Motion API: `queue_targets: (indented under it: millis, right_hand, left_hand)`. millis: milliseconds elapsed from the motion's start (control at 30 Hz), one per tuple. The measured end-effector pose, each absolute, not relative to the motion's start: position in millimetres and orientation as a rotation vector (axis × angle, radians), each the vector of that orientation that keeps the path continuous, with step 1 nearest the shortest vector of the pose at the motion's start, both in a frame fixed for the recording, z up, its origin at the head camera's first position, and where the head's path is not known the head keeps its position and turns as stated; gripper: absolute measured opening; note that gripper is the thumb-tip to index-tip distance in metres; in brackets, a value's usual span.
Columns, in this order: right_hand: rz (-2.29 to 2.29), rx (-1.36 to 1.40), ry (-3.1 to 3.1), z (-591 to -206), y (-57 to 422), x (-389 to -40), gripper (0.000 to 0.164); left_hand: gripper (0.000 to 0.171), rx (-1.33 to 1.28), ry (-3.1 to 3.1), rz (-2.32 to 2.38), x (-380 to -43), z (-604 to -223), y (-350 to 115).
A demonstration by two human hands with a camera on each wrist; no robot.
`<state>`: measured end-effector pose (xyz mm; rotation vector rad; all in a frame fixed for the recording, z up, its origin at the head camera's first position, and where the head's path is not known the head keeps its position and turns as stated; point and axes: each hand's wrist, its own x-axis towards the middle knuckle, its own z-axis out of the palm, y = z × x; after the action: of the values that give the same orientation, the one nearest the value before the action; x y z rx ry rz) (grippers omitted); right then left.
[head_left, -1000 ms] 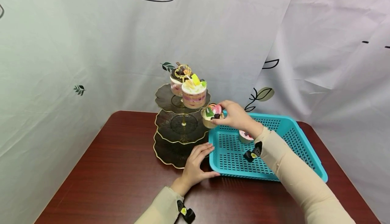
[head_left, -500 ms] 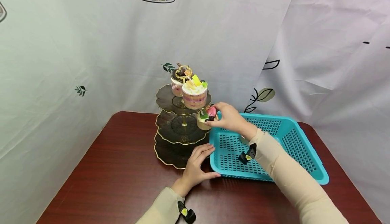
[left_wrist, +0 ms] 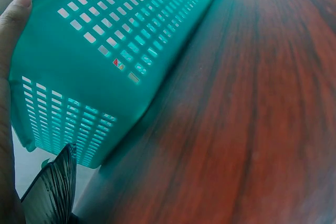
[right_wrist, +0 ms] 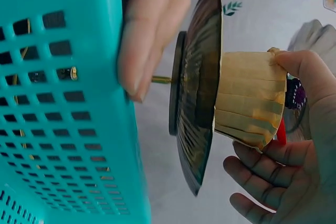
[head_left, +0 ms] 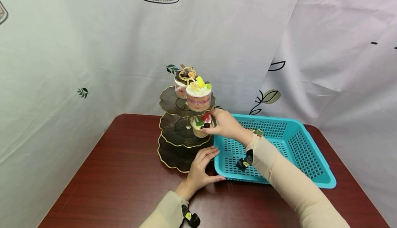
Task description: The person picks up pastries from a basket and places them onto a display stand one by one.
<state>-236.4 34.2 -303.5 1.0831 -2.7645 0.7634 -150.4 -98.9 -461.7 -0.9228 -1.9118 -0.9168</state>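
Note:
My right hand pinches a fruit-topped cupcake over the middle tier of a three-tier cake stand. In the right wrist view its pleated gold case has its base against the dark scalloped plate, thumb on one side and fingers on the other. On the top tier stand two dessert cups, one with yellow fruit and cream, one with chocolate topping behind it. My left hand rests at the near left corner of the blue basket, fingers extended along its rim, thumb spread along its front.
The basket stands right of the cake stand, close beside it. Another dessert inside it is mostly hidden by my right wrist. Both stand on a reddish-brown table; a pale printed cloth hangs behind.
My right hand has carried the cupcake leftward and slightly down, from the basket's left edge to over the middle tier. The left hand has stayed at the basket's corner.

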Motion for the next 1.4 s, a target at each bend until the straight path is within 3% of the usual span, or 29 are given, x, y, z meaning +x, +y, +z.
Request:
queue_targets:
  millis: [733,1400]
  right_hand:
    - [0.755,1.234,-2.615,-311,11,-233,0.059]
    - [0.669,1.141,-2.673,-316,1,-231,0.065]
  left_hand:
    - [0.071,-0.919,-1.905,-0.904,-151,-463,-100]
    - [0.075,-0.913,-1.91,-0.912,-151,-462,-100]
